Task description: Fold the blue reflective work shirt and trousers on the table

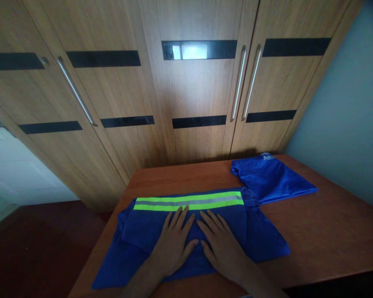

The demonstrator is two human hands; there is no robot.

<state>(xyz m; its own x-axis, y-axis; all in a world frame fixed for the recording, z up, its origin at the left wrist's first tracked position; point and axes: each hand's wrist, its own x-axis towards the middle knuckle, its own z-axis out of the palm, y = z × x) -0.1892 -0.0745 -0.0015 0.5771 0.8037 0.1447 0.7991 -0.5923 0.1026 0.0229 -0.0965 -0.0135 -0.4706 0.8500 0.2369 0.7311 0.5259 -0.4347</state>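
Note:
A blue work garment [143, 231] with a yellow-green and grey reflective stripe [189, 200] lies partly folded on a brown wooden table [323, 227]. My left hand [173, 244] rests flat on the middle of the garment, fingers spread and pointing at the stripe. My right hand [220, 244] lies flat beside it, fingers spread, thumbs nearly touching. Neither hand holds anything. A second blue garment [270, 178], folded, with white lettering at its far edge, sits on the table beyond and to the right, touching the first one's corner.
A wooden wardrobe [186, 95] with long metal handles [76, 91] and dark strips stands right behind the table. A pale blue-grey wall [348, 116] is at the right. Dark red floor [37, 248] lies to the left of the table.

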